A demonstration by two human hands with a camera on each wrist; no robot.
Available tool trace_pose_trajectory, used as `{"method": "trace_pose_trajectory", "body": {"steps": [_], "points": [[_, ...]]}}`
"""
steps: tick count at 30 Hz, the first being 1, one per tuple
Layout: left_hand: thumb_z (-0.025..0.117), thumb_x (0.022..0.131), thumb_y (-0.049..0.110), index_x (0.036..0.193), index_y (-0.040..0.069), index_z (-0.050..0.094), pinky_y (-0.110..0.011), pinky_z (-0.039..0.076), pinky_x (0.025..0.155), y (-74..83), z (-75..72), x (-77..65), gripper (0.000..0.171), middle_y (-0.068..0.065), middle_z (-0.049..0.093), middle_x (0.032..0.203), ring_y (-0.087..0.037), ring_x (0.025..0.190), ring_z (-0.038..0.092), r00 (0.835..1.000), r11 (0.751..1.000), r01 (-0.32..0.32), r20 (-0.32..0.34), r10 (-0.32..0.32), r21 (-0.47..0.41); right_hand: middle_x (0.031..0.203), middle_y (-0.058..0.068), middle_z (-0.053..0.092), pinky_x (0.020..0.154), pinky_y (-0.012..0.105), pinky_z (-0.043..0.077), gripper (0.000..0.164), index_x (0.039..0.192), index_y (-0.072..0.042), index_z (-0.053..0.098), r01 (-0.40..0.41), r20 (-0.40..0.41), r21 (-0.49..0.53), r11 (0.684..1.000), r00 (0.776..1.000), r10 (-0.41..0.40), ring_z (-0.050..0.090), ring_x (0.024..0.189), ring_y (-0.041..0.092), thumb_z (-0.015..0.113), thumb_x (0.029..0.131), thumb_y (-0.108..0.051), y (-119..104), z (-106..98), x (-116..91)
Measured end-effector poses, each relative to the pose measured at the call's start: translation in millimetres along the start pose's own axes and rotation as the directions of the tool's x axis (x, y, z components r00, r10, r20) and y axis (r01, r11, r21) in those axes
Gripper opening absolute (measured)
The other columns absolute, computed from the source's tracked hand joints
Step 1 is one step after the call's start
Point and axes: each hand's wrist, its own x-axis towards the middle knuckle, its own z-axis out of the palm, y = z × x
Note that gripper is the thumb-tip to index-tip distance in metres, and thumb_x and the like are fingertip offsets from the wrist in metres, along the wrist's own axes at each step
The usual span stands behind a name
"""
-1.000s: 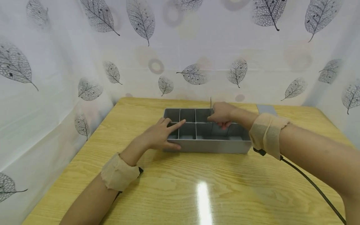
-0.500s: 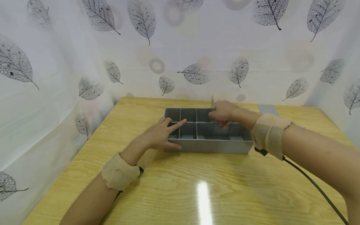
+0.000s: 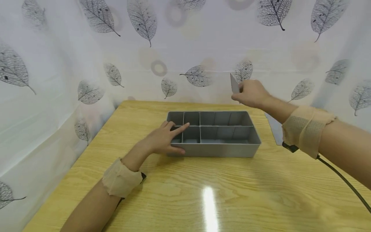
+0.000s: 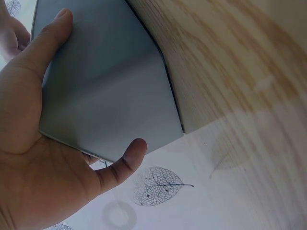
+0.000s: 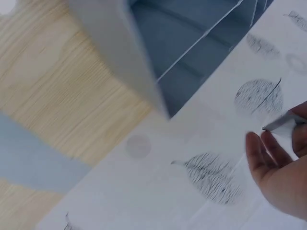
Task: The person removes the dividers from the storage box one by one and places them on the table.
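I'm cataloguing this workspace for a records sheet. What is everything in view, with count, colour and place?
divided box: 1, grey, on the table under the left hand
fitted dividers: several, grey, inside the box
loose panel: 1, grey, held above the box's far right side
flat piece: 1 visible, grey, on the table right of the box, partly hidden
table: 1, yellowish wood, beneath everything
patterned backdrop: count unclear, white with dark leaf prints, behind and at both sides
wrist wraps: 2, beige, one per wrist
cable: 1, black, below the right forearm
left hand: 1, bare, on the box's left end
right hand: 1, bare, pinching the loose panel
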Motion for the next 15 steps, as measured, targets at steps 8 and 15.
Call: {"method": "trace_pose_trajectory", "body": {"steps": [8, 15], "points": [[0.068, 0.082, 0.068, 0.161, 0.033, 0.015, -0.054, 0.05, 0.094, -2.4, 5.1, 0.6, 0.101, -0.022, 0.038, 0.147, -0.036, 0.129, 0.039, 0.999, 0.999, 0.031, 0.019, -0.03, -0.033, 0.108, 0.018, 0.074, 0.054, 0.03, 0.039, 0.011, 0.071, -0.001, 0.066, 0.171, 0.12, -0.29, 0.942, 0.983, -0.142, 0.045, 0.053, 0.015, 0.059, 0.079, 0.0, 60, -15, -43], [0.067, 0.083, 0.068, 0.161, 0.033, 0.015, -0.052, 0.049, 0.093, -5.8, 5.2, 4.8, 0.101, -0.022, 0.04, 0.144, -0.034, 0.125, 0.04, 1.0, 1.0, 0.022, 0.016, -0.021, -0.022, 0.078, -0.002, 0.067, 0.063, 0.038, 0.053, 0.016, 0.069, -0.013, 0.063, 0.255, 0.229, -0.351, 0.901, 0.956, -0.182, 0.064, 0.069, 0.019, 0.064, 0.074, 0.002, 105, 6, -112]]}}
